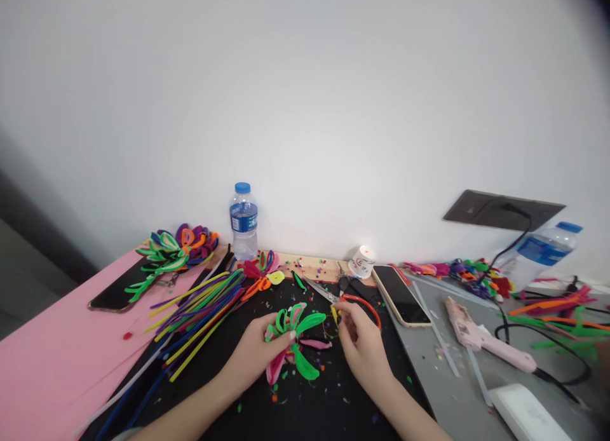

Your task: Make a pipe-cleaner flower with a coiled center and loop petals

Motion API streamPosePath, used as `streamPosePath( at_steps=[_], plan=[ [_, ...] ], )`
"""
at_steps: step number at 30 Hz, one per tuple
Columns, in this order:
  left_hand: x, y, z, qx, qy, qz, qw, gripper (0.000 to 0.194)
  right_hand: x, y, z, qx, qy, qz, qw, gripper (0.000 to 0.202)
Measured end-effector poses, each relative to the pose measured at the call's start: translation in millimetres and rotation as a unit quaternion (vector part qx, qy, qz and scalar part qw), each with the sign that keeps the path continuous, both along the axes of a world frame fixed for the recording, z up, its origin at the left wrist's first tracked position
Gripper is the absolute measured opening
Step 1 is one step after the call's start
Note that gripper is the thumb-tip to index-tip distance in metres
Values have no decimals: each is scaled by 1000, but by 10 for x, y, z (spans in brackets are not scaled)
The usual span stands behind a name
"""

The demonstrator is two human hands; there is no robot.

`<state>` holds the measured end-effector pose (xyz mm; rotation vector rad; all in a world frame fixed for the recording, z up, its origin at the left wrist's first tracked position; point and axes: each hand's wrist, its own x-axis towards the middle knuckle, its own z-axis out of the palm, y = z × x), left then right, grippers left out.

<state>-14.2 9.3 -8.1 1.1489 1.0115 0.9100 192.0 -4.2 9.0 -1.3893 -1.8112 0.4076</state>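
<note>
My left hand [260,351] is closed on a flower made of green and pink pipe cleaners [305,362], its thumb pressed at the flower's middle. Green petals spread to the right, and pink ones hang below. Just to the right, my right hand [359,336] pinches a small yellow piece [335,314], partly hidden by the fingers; its exact kind cannot be made out. Red-handled scissors [366,306] lie behind that hand, blades pointing left. A black mat [229,390] strewn with tiny coloured scraps lies beneath both hands.
Loose pipe cleaners [200,326] lie at left, near finished flowers [171,250] on a dark phone [112,295]. A water bottle [244,228] stands by the wall. Right are a paper cup [362,262], a light-framed phone [403,296], a pink glue gun [490,342] and its cable.
</note>
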Motion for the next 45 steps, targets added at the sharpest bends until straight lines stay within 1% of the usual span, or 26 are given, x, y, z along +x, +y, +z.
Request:
streamPosePath(
  at_steps=[2, 5, 7, 10, 16, 20, 23, 26, 29, 33, 36, 38, 41, 43, 45],
  plan=[
    [-7, 1, 12, -5, -15, 2, 1000, 30, -5, -11, 24, -9, 14, 28, 999, 27],
    [-16, -7, 22, -15, -32, 9, 999, 31, -40, -39, 38, -48, 16, 80, 996, 27],
    [-15, -20, 33, -21, -37, 9, 999, 32, -82, -63, 35, -67, -9, 98, 993, 19],
    [-1, -42, 65, -30, -44, 2, 999, 32, -155, -99, 30, -71, -58, 96, 991, 4],
    [25, -66, 99, 10, -41, -17, 999, 29, -239, -140, 7, -75, -58, 120, 988, 17],
    [22, -70, 98, -22, -63, -37, 997, 30, -245, -134, -19, -82, -46, 113, 989, 22],
    [17, -68, 114, -40, -74, -56, 995, 34, -226, -125, -35, -85, -9, 93, 992, 21],
    [11, -61, 132, -36, -73, -49, 995, 40, -202, -129, -53, -98, 44, 76, 991, 13],
    [6, -52, 128, -22, -72, -43, 996, 42, -196, -140, -69, -102, 71, 82, 989, 5],
    [2, -43, 98, -9, -89, -61, 994, 44, -204, -133, -83, -112, 90, 96, 985, 10],
    [-4, -48, 106, -10, -94, -63, 993, 44, -184, -104, -97, -109, 107, 84, 985, 14],
    [-9, -56, 134, -24, -87, -72, 993, 41, -158, -74, -108, -102, 110, 69, 986, 16],
    [-18, -65, 178, -34, -89, -99, 991, 39, -115, -27, -115, -91, 85, 41, 991, 23],
    [-25, -56, 189, -27, -103, -109, 988, 41, -88, -1, -106, -83, 65, 22, 994, 25],
    [-36, -35, 182, -36, -121, -120, 985, 47, -55, 22, -89, -82, 60, 8, 995, 26]
  ],
)
